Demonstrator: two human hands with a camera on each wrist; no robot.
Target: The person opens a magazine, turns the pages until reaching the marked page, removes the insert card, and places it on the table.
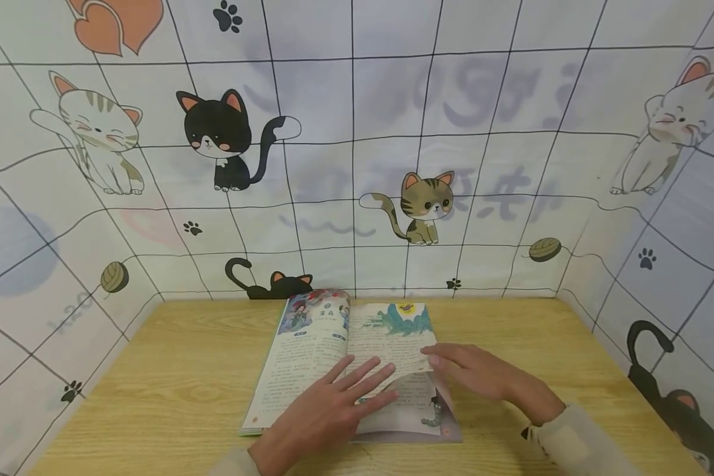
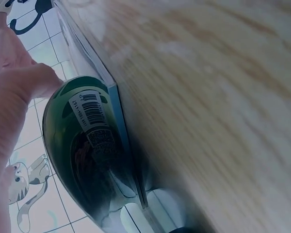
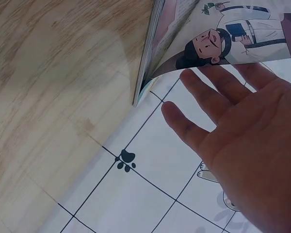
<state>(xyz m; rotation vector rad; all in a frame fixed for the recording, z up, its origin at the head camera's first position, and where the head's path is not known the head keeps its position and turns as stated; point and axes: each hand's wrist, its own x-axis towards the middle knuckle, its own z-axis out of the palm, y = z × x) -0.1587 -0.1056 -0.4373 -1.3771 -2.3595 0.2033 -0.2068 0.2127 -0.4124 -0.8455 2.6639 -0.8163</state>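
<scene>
An open book (image 1: 327,357) with printed text and coloured pictures lies on the wooden table. My left hand (image 1: 327,410) is over its lower middle, fingers spread and straight. In the left wrist view, part of that hand (image 2: 14,97) shows beside the curved green back cover (image 2: 82,145) with its barcode. My right hand (image 1: 488,373) is at the right edge of a page (image 1: 393,347) whose lower part is lifted off the page beneath. From the right wrist, the right hand (image 3: 252,131) has extended fingers touching the edge of an illustrated page (image 3: 247,34).
Light wood tabletop (image 1: 184,370) extends on both sides of the book. A white grid-patterned cloth (image 1: 357,145) with cartoon cats hangs behind the table and along its sides.
</scene>
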